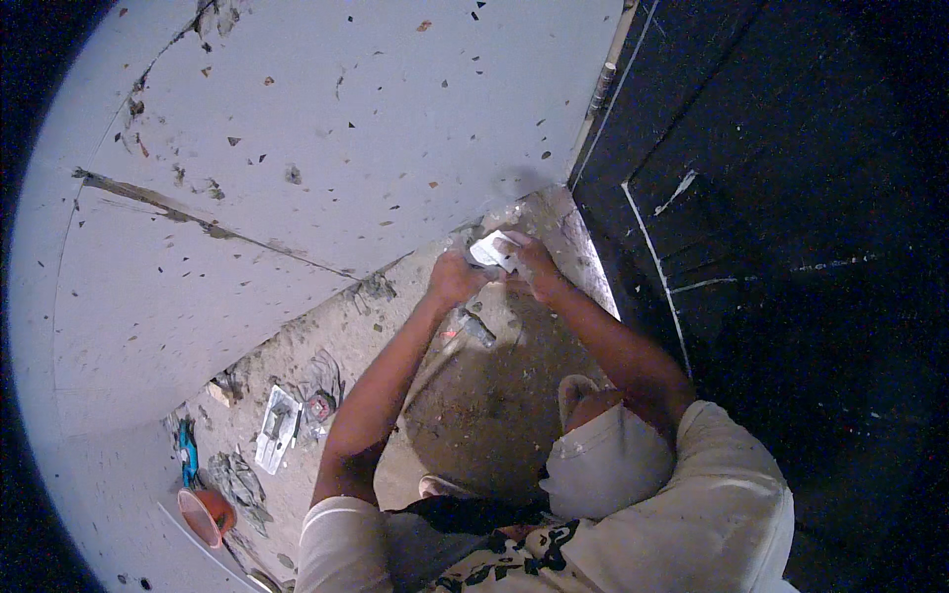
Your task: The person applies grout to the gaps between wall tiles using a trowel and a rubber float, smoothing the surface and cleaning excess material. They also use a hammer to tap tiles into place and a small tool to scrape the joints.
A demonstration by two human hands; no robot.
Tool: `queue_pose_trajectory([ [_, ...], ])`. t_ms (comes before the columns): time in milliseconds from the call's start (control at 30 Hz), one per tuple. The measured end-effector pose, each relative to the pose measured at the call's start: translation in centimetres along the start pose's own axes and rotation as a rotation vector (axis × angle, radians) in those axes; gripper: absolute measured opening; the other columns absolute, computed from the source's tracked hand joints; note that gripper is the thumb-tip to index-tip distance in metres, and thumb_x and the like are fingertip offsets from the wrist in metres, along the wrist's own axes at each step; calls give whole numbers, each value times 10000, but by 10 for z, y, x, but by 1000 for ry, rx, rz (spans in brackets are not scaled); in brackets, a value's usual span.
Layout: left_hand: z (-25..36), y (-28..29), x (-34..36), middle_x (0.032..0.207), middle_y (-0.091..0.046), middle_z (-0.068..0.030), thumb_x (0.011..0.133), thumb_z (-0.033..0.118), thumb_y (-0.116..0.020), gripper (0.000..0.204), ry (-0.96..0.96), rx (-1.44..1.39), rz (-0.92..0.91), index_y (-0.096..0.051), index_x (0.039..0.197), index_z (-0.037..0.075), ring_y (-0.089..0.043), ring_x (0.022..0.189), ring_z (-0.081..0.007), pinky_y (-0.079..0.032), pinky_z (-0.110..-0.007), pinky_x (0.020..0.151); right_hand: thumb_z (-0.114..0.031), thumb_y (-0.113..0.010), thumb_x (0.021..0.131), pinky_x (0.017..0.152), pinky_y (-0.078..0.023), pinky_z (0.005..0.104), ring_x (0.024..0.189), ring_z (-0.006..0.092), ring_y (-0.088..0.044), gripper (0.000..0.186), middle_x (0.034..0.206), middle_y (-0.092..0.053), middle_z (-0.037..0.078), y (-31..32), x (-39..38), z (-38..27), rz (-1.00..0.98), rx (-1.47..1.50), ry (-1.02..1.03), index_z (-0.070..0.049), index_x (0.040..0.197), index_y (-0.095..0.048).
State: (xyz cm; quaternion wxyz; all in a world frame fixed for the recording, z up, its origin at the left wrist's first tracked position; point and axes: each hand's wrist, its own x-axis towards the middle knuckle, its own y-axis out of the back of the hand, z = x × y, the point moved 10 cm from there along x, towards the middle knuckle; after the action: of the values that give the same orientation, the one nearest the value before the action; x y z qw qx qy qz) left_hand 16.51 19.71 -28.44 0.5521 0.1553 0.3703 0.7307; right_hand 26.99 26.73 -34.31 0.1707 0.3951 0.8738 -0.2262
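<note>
Gripping small white box point(491, 249): left hand point(457, 277) and right hand point(532, 263) both curled around it.

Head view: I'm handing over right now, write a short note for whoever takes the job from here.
Left hand and right hand: both closed on a small white part, held in front of the wall.
On the floor: a hammer below the hands, a white fitting, blue tool and orange cup to the left.
Done: part in hand. Left: cannot tell; its mounting place is not visible.
</note>
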Motion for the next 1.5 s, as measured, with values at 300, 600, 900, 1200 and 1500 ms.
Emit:
queue_pose_trajectory([
  [300,-49,-56,17,1097,-687,-95,739,191,-810,701,109,-367,-31,-494,1336,3,-639,997,-202,-507,-347,878,-306,-659,877,717,-531,334,921,188,-580,470,1140,-593,49,26,11,17,30,51,-44,-132,1302,-562],
  [600,-53,-66,31,1007,-695,-148,825,208,-696,469,168,-369,168,-582,1224,-10,-651,924,-239,-506,-364,834,-362,-551,858,891,-433,425,1137,210,-487,578,1282,-523,19,41,13,8,-20,79,112,-243,1418,-475],
  [900,-64,-66,27,759,-654,-88,841,258,-659,283,407,-782,271,-661,878,-23,-581,642,-204,-455,-385,563,-265,-537,894,898,-431,439,1136,172,-490,470,1288,-541,17,50,43,27,43,67,58,-204,1360,-513],
  [1200,-132,-115,85,779,-701,-110,756,196,-755,317,569,-461,208,-712,1018,21,-661,706,-188,-500,-369,637,-29,-595,885,778,-509,278,935,182,-621,411,1112,-646,72,79,106,51,214,215,177,-54,1292,-545],
  [1500,-100,-120,114,962,-706,-186,724,206,-781,459,258,-391,280,-633,1123,35,-681,912,-341,-527,-419,809,7,-571,874,852,-498,311,978,176,-612,358,1098,-651,82,106,127,55,389,15,332,-40,1228,-588],
])
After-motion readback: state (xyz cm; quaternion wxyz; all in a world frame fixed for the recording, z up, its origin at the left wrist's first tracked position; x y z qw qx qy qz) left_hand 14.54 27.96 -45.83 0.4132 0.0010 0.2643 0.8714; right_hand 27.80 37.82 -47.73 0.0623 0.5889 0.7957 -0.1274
